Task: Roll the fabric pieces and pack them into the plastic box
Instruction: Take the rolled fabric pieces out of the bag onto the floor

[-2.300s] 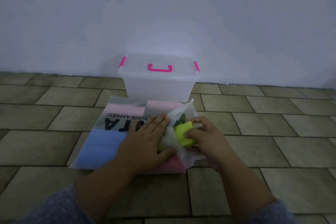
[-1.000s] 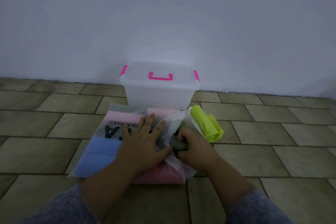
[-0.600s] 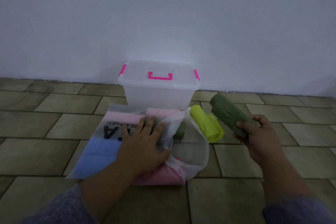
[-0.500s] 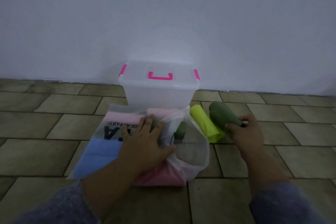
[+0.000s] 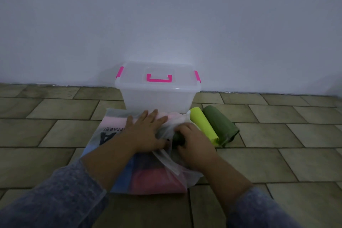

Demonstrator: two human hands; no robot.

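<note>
A clear plastic box (image 5: 157, 98) with pink clips and a shut lid stands against the wall. In front of it lies a printed plastic bag (image 5: 111, 129) with pink and blue fabric inside. My left hand (image 5: 146, 131) presses flat on the bag, fingers spread. My right hand (image 5: 194, 142) reaches into the bag's open mouth and is closed around a dark green fabric roll (image 5: 178, 138). To the right on the floor lie a yellow-green fabric roll (image 5: 203, 126) and an olive green fabric roll (image 5: 221, 126), side by side and touching.
The floor is brown brick-pattern tile (image 5: 277, 135). A plain white wall (image 5: 166, 24) rises right behind the box. Both forearms wear grey-blue sleeves.
My right hand set the olive green roll down beside the yellow-green one, then went back into the bag and closed on another dark green roll. My left hand stayed on the bag.
</note>
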